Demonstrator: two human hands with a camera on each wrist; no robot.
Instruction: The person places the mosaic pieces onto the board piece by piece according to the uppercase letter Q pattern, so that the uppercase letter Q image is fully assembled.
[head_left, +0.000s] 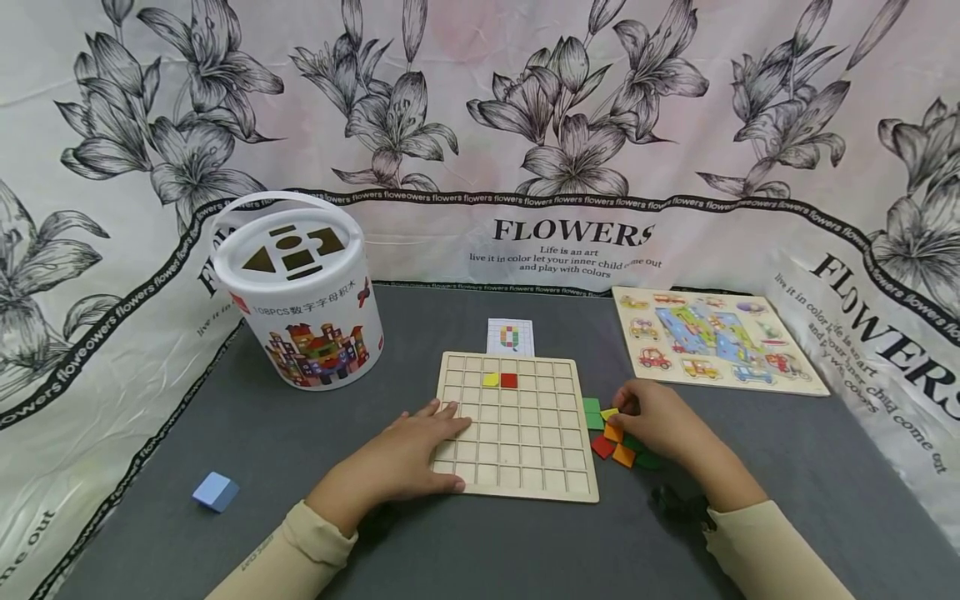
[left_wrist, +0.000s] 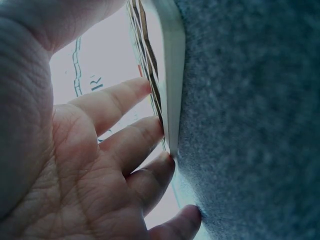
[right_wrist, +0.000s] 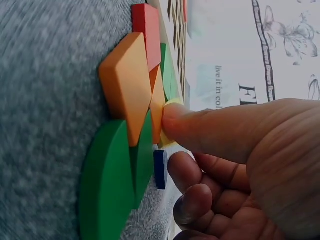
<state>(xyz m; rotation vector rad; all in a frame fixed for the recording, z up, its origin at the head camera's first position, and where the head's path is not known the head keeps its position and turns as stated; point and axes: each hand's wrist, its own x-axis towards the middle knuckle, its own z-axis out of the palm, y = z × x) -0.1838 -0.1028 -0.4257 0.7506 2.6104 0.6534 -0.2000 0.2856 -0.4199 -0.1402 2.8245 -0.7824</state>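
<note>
Though partly hidden, yellow tile [head_left: 608, 413] in the clamped fingers of the right hand [head_left: 662, 418], beside an orange tile [head_left: 613, 433].

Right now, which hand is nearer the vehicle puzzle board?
Right. The right hand is just in front of the vehicle puzzle board's near left corner; the left hand is farther off to its left, at the wooden grid board's left edge.

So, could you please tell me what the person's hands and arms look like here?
The left hand and right hand are bare, without gloves. The left sleeve and right sleeve are pale cream, ending near the wrists; the left has faint, unreadable dark lettering and a bunched cuff. Something black shows beneath the right wrist, too unclear to name.
</note>
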